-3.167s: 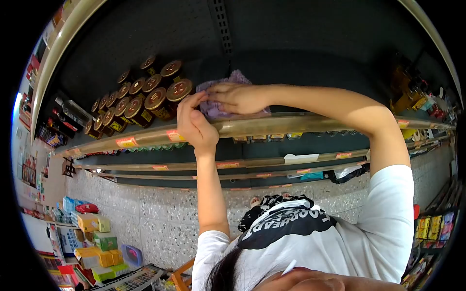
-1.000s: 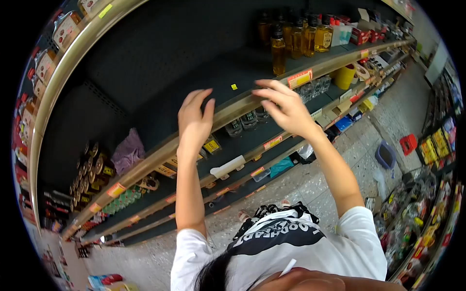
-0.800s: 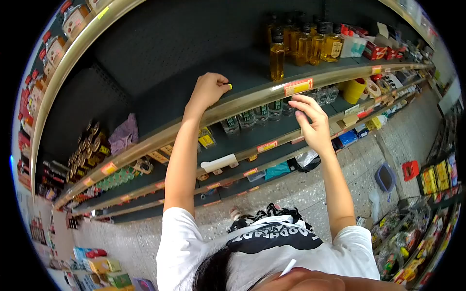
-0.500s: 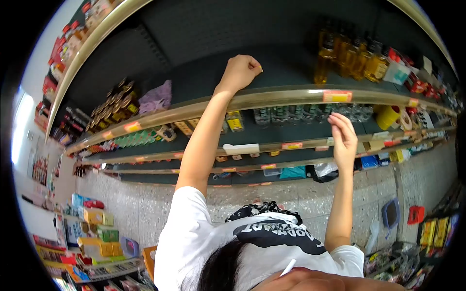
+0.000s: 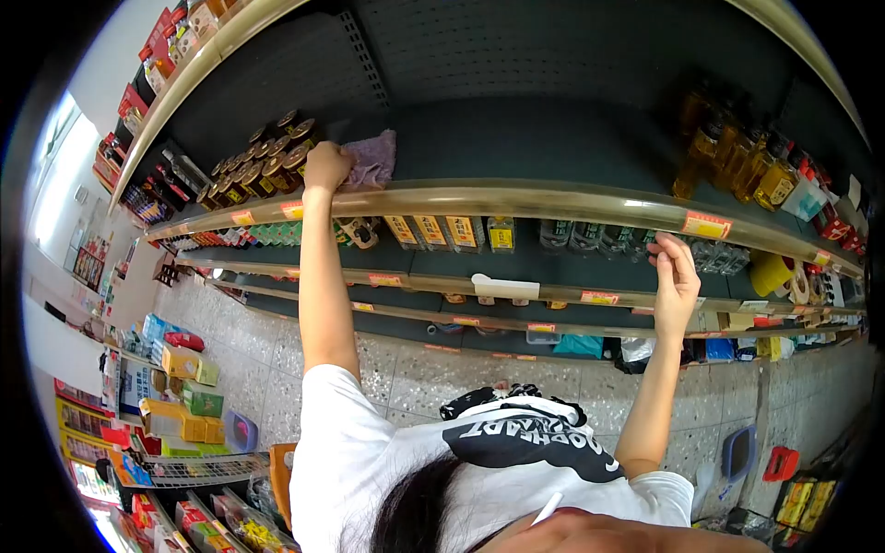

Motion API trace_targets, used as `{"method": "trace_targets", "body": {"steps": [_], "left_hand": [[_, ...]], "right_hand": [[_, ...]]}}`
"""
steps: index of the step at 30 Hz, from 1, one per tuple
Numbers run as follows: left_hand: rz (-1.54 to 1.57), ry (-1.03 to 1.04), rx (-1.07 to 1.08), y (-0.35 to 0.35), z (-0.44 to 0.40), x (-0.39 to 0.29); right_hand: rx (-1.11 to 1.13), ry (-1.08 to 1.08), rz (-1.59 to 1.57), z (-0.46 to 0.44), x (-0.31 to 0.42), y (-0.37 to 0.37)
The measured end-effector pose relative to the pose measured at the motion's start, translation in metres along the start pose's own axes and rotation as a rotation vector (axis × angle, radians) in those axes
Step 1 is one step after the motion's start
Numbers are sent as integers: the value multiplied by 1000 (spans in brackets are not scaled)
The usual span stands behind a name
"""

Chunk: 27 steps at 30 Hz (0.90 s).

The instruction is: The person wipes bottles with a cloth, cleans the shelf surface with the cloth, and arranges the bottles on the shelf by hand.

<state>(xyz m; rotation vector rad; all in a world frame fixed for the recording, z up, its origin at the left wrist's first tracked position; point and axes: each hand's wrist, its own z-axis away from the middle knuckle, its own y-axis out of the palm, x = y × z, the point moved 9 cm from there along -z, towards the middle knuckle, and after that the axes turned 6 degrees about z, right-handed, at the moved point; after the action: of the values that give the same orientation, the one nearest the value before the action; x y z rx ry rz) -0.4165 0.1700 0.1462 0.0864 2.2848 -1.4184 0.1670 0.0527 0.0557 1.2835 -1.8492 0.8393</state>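
Observation:
My left hand (image 5: 326, 168) rests on the upper shelf with its fingers curled over the left edge of a crumpled purple cloth (image 5: 372, 158). The fingertips are partly hidden. Left of that hand stand several dark jars with gold lids (image 5: 267, 166), packed close together. My right hand (image 5: 675, 269) hangs in front of the shelf edge, near a red and yellow price tag (image 5: 707, 225). Its fingers are loosely bent, with nothing seen in them. Behind it, clear bottles (image 5: 586, 236) line the shelf below.
Amber bottles (image 5: 733, 161) stand at the right of the upper shelf. A pale shelf rail (image 5: 516, 198) runs across the front. Yellow-labelled boxes (image 5: 431, 232) sit beneath it. Stacked cartons (image 5: 180, 419) and a blue basket (image 5: 739, 452) are on the floor behind me.
My left hand has moved left across the upper shelf to the purple cloth beside the jars. The view has shifted left. My right hand stays before the shelf, its fingers more bent.

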Motion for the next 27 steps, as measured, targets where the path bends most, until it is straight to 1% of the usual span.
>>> {"method": "trace_targets", "body": {"steps": [3, 4, 5, 7, 9, 10, 11, 13, 15, 16, 17, 18, 19, 21, 24, 26, 27], "left_hand": [[-8, 70, -22, 7, -3, 3], [32, 63, -44, 4, 2, -1], [-1, 102, -65, 5, 0, -1], [43, 152, -62, 4, 2, -4], [-12, 157, -100, 10, -8, 13], [-10, 175, -155, 6, -6, 12], [-5, 197, -207, 0, 0, 3], [71, 217, -310, -14, 17, -42], [251, 330, -257, -12, 32, -103], [335, 376, -235, -11, 41, -132], [383, 402, -171, -4, 50, -161], [445, 457, -101, 1, 62, -194], [568, 468, 34, 19, 66, -216], [695, 568, 127, 45, 80, -266], [752, 650, 409, 71, 120, -342], [744, 727, 466, 84, 137, -381], [757, 735, 504, 92, 142, -396]], "right_hand": [[-3, -24, -1, -3, 4, 6], [-2, -20, -5, -4, 4, 5], [0, -13, -6, -4, 3, 3], [-13, -51, 14, -5, 5, -2], [-55, -46, 7, -6, 7, -11], [-74, -57, 29, -9, 13, -16], [-84, -62, 62, -13, 20, -21], [-143, -138, 97, -24, 28, -35], [-184, -191, 259, -38, 40, -49], [-199, -259, 220, -46, 46, -52], [-199, -211, 189, -53, 49, -54], [-211, -208, 176, -60, 49, -58], [-217, -204, 160, -68, 47, -61], [-225, -178, 244, -85, 40, -67], [-225, -116, 371, -104, 42, -70], [-196, -97, 472, -115, 49, -69], [-178, -120, 422, -123, 41, -69]]}}
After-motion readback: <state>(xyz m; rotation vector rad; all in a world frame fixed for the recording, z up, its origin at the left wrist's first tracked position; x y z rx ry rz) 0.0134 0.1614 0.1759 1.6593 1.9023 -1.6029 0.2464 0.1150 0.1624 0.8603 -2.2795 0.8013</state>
